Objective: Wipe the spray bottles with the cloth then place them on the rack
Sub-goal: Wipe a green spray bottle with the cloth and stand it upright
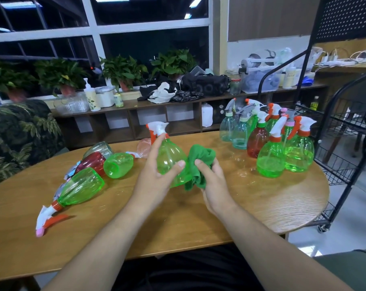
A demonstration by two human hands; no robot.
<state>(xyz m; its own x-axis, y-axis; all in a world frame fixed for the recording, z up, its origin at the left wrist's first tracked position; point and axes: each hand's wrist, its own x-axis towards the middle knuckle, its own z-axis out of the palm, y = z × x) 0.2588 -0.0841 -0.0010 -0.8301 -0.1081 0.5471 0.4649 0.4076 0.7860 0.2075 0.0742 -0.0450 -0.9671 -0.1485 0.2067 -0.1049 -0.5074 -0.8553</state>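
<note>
Forearms reach in over the round wooden table point(199, 219). Left hand point(157, 173) wraps the belly of a translucent green plastic spray bottle point(170, 157), held tilted above the table. Right hand point(214, 182) clutches a bunched green cloth point(201, 162) against the bottle's lower side. Judged: looks empty, so light; thin-walled, slick. Best gripped at belly or neck. Black wire rack point(345, 143) stands well right.

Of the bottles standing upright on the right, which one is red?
The red bottle with a green collar, beside the frontmost green one; the rest standing are green or teal.
</note>
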